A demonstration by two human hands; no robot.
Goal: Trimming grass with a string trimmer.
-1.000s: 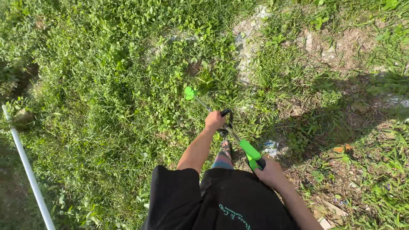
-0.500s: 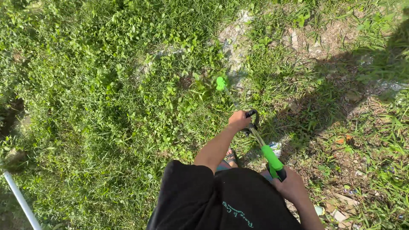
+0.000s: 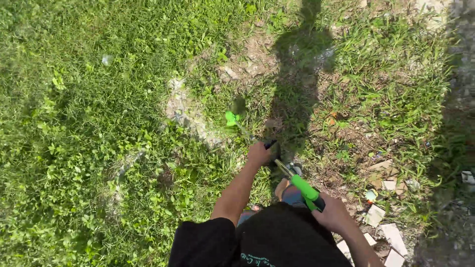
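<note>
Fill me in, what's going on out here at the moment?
A person stands on a weedy patch, holding a green and black grass trimmer in both hands. The left hand grips the black front handle partway down the shaft, and the right hand holds the rear grip near the waist. The green cutting head sits low over the grass by a bare patch of soil. Scraps of litter lie on the ground to the person's right.

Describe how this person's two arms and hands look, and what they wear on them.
Both arms are bare from the short black sleeves down. The left hand and right hand wear no gloves; no watch, ring or band shows on either. The black shirt carries a small teal marking near the bottom edge of the view.
</note>
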